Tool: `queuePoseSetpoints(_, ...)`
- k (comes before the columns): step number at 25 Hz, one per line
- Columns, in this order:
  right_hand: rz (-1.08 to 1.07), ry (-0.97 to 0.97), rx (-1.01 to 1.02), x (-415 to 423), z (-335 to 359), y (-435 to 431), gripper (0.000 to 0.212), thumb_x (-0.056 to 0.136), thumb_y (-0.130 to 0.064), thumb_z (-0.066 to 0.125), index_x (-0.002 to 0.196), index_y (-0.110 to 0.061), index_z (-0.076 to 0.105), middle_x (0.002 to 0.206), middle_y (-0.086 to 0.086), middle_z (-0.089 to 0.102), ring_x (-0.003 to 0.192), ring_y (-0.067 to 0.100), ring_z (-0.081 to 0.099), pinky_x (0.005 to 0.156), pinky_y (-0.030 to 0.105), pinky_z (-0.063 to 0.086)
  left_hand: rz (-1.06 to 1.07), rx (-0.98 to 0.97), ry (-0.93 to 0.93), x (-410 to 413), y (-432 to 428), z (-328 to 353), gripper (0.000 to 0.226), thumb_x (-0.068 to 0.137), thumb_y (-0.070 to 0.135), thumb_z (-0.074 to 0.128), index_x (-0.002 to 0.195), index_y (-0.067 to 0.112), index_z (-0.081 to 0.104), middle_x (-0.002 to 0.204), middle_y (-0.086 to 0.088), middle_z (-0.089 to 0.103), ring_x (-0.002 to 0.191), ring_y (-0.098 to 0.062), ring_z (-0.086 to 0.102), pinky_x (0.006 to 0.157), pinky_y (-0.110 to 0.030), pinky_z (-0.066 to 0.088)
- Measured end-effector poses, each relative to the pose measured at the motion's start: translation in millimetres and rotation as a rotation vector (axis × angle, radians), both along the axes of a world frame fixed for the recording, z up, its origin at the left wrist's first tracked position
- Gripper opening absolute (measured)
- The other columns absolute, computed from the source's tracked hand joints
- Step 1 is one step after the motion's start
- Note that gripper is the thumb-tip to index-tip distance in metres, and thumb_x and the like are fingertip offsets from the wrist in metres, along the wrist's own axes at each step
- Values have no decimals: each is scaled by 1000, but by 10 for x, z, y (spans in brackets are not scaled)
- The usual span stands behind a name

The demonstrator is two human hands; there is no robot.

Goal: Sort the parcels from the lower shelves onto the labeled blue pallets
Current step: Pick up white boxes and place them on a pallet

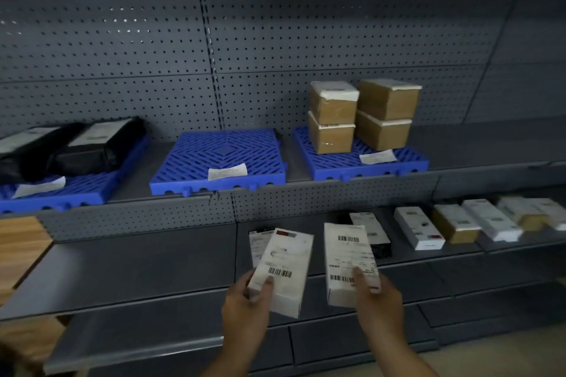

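Observation:
My left hand (pixel 246 307) grips a white parcel box (pixel 283 266) with a barcode label, held in front of the lower shelf. My right hand (pixel 378 300) grips a second white parcel box (pixel 347 257), thumb on its label. On the upper shelf lie three blue pallets, each with a paper label: the left pallet (pixel 76 190) carries black bagged parcels (pixel 92 144), the middle pallet (pixel 220 159) carries only its label, and the right pallet (pixel 382 165) carries several brown cardboard boxes (pixel 361 115). More white and brown parcels (pixel 453 223) lie along the lower shelf at right.
A grey pegboard wall (pixel 275 24) backs the shelves. Another labelled parcel (pixel 255 243) lies behind the box in my left hand, and a black one (pixel 375 237) behind the right box. A wooden surface (pixel 18 248) shows at the left edge. Grey shelf lips (pixel 137 300) run below.

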State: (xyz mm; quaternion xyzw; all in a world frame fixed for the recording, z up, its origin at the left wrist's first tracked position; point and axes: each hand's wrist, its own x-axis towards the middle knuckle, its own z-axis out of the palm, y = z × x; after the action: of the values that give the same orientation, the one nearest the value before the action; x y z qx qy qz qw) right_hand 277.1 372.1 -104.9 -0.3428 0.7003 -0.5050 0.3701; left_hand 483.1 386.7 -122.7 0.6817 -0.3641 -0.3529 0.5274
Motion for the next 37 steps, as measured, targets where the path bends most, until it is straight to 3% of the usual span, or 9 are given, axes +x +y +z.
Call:
queuePoseSetpoints(4, -106, 3, -69, -184, 425, 97, 30, 98, -35, 62, 115, -11, 70, 95, 7, 65, 83, 25, 61, 78, 35, 48, -18, -156, 39, -176, -91, 363, 18, 85, 26, 78, 98, 36, 71, 107, 4, 64, 91, -5, 65, 74, -25, 56)
queuePoseSetpoints(7, -153, 17, -87, -167, 743, 80, 35, 97, -39, 63, 117, -11, 70, 106, 11, 70, 92, 30, 63, 88, 45, 53, -35, -262, 0, -200, -179, 711, 17, 84, 27, 79, 98, 34, 73, 105, 8, 59, 92, 2, 60, 73, -7, 47)
queuePoseSetpoints(11, -122, -39, -140, 50, 1111, -14, 36, 97, -37, 63, 120, -11, 68, 110, 10, 69, 94, 27, 61, 85, 39, 48, -3, -330, 69, -7, -343, 1138, 20, 84, 36, 79, 102, 28, 78, 109, 8, 60, 94, -3, 64, 84, -30, 58)
queuePoseSetpoints(15, -59, 23, -188, 410, 1355, -206, 35, 99, -38, 57, 118, -11, 69, 107, 11, 69, 86, 23, 59, 83, 34, 43, 99, -383, 89, 446, -513, 1408, 11, 83, 36, 80, 93, 32, 76, 112, 6, 63, 94, -8, 66, 85, -36, 59)
queuePoseSetpoints(18, -12, 78, -150, 708, 1476, -517, 39, 98, -45, 55, 114, -13, 71, 106, 12, 71, 94, 28, 65, 93, 41, 49, 203, -389, 75, 891, -677, 1551, 20, 85, 37, 78, 98, 22, 76, 111, 2, 60, 88, -8, 63, 70, -24, 53)
queuePoseSetpoints(24, 83, 155, -135, 1086, 1813, -1290, 35, 102, -44, 48, 104, -12, 62, 98, 11, 57, 88, 26, 53, 82, 32, 37, 386, -239, 111, 1591, -1240, 1653, 49, 71, 58, 80, 107, 25, 75, 114, -5, 65, 93, -24, 68, 86, -46, 60)
queuePoseSetpoints(31, 243, 157, -144, 1506, 1857, -2249, 29, 98, -40, 58, 92, -13, 67, 77, 5, 63, 72, 24, 61, 75, 33, 48, 483, -147, 36, 1893, -1877, 1726, 48, 78, 57, 75, 110, 22, 74, 113, -7, 67, 94, -24, 67, 85, -38, 58)
queuePoseSetpoints(35, 315, 179, -144, 1729, 1783, -2608, 27, 99, -39, 56, 94, -14, 66, 72, -3, 60, 63, 11, 57, 52, 23, 39, 426, -171, -8, 1975, -2066, 1802, 29, 86, 41, 75, 98, 15, 77, 88, -1, 73, 75, -13, 68, 61, -24, 51)
queuePoseSetpoints(37, 330, 166, -143, 1822, 1777, -2677, 24, 99, -37, 58, 93, -15, 66, 72, -3, 62, 63, 11, 59, 48, 21, 39, 411, -140, -47, 1962, -2139, 1778, 24, 87, 37, 75, 97, 15, 78, 84, 3, 72, 74, -10, 66, 61, -23, 48)
